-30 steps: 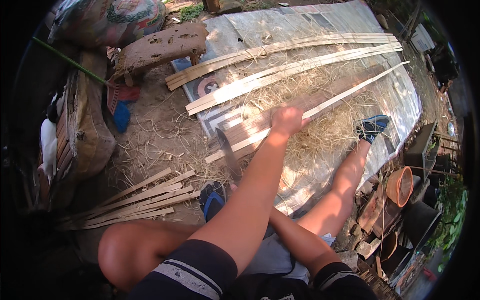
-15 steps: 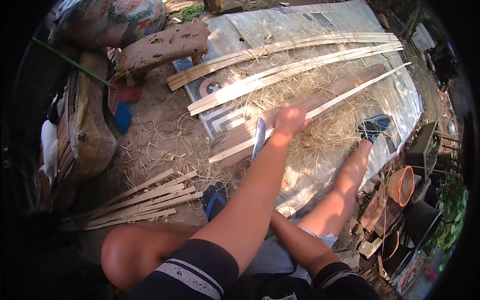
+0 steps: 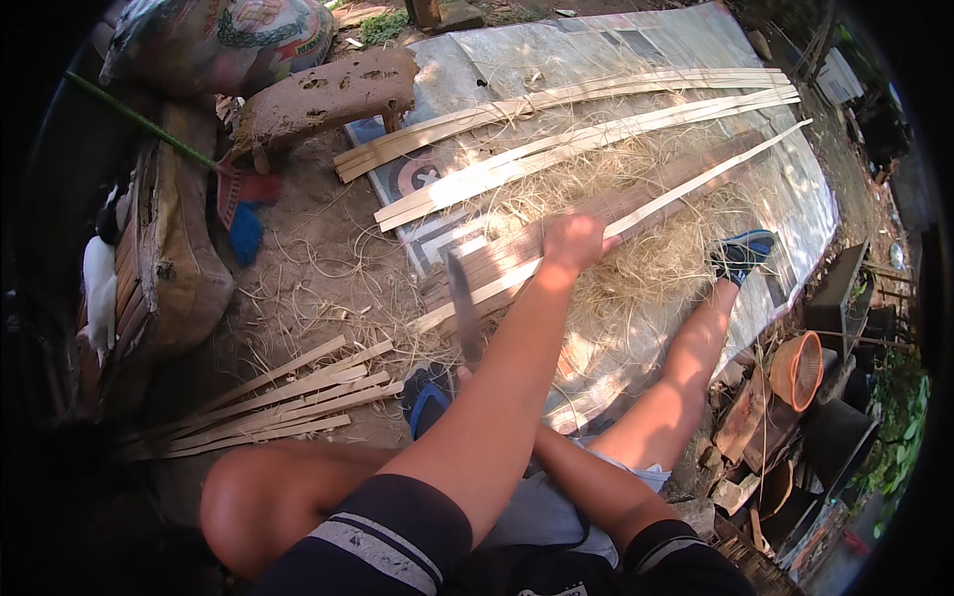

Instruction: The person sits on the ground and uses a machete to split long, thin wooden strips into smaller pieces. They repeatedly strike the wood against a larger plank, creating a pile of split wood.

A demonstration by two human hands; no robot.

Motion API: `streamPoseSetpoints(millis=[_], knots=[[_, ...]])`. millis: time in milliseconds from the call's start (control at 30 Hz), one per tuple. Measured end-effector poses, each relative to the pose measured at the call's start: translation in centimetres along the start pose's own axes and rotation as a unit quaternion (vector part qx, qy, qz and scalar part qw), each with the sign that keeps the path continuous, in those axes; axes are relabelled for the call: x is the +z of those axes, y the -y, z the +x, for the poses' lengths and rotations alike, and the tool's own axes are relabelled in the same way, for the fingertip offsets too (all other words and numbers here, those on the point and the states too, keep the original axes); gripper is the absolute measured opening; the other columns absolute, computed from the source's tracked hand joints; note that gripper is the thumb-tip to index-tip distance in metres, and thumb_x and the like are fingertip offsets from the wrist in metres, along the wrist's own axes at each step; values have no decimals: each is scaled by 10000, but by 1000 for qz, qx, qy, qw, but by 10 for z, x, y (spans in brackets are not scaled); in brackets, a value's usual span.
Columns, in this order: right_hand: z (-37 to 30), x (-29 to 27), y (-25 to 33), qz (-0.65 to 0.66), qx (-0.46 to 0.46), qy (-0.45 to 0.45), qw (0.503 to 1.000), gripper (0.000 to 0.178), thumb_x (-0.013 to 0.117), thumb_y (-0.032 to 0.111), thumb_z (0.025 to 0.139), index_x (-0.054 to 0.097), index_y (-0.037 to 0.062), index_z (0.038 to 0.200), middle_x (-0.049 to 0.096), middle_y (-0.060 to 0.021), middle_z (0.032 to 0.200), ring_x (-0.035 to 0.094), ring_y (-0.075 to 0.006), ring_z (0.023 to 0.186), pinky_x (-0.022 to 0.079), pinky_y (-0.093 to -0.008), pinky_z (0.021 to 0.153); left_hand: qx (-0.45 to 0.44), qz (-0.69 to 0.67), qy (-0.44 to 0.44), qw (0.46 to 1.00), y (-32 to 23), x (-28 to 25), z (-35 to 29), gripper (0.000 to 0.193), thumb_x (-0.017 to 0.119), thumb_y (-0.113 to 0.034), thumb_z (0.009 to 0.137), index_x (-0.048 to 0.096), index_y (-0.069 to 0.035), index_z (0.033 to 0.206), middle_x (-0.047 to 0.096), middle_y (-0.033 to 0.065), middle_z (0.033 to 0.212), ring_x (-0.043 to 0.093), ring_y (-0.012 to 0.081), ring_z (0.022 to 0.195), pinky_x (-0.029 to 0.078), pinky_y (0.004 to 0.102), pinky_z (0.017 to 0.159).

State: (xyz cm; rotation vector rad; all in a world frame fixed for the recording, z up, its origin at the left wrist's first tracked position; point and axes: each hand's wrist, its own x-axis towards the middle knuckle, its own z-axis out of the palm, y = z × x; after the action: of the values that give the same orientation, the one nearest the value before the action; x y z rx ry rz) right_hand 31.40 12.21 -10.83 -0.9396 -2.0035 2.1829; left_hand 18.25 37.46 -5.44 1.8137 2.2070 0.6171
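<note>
A long pale bamboo strip [image 3: 686, 189] lies along a brown wooden board [image 3: 636, 199] on the ground sheet. My left hand [image 3: 574, 243] is closed on the strip, pressing it near the board's middle. Under my left forearm crosses my right arm. Most of my right hand [image 3: 464, 373] is hidden there; only a bit of its fingers shows. From it rises the blade of a knife [image 3: 460, 303], blurred, across the strip's near left end. The knife's handle is out of sight. Thin curled shavings [image 3: 646, 258] lie heaped around the board.
Two bundles of bamboo strips [image 3: 556, 94] [image 3: 497, 177] lie beyond the board. More strips [image 3: 288, 402] fan out at the left. My sandalled foot [image 3: 742, 253] rests on the sheet [image 3: 810, 214]. A low brown bench [image 3: 328, 94], an orange pot [image 3: 796, 370] and a white-and-black cat [image 3: 99, 288] are around.
The knife has moved left along the strip, toward its near end, and its blade now tilts the other way. A bit of my right hand has come into view. My left hand stays in place.
</note>
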Motion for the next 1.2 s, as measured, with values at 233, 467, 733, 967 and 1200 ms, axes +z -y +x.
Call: streamPoseSetpoints(millis=[233, 467, 733, 967, 1200], knots=[[12, -11, -33, 50, -26, 27, 998, 486, 622, 336, 1028, 558, 5, 1378, 592, -152, 1307, 580, -269, 1185, 480, -427, 1027, -14, -9, 18, 1000, -9, -10, 0, 500, 653, -590, 920, 753, -100, 905, 734, 122, 780, 730, 307, 743, 587, 437, 693], [-5, -1, 63, -177, 42, 12, 983, 527, 671, 297, 996, 534, 33, 1431, 542, -128, 1403, 522, -253, 1291, 448, -411, 1076, 0, -8, -27, 1000, 2, -2, -3, 486, 688, -585, 894, 755, -104, 890, 729, 103, 752, 725, 300, 711, 577, 429, 612], [0, 4, 49, 24, 101, 100, 990, 486, 679, 280, 993, 543, 47, 1397, 539, -117, 1381, 509, -228, 1276, 438, -413, 1062, 0, -5, -68, 998, 1, -3, -3, 444, 740, -554, 856, 756, -112, 820, 699, 102, 685, 701, 290, 622, 572, 428, 582], [6, 15, 19, -135, -120, -20, 983, 463, 640, 432, 1014, 618, 15, 1215, 669, -114, 1078, 606, -210, 997, 497, -407, 884, -2, -15, -58, 998, 2, -6, -4, 446, 755, -552, 834, 759, -106, 819, 686, 96, 662, 692, 282, 614, 565, 428, 564], [-17, 6, 66, -68, 46, 54, 995, 532, 689, 321, 987, 529, 45, 1413, 567, -124, 1359, 515, -248, 1277, 401, -431, 1088, 4, -1, -39, 999, -6, -4, -1, 446, 715, -553, 875, 760, -110, 855, 716, 95, 754, 718, 281, 726, 571, 423, 640]])
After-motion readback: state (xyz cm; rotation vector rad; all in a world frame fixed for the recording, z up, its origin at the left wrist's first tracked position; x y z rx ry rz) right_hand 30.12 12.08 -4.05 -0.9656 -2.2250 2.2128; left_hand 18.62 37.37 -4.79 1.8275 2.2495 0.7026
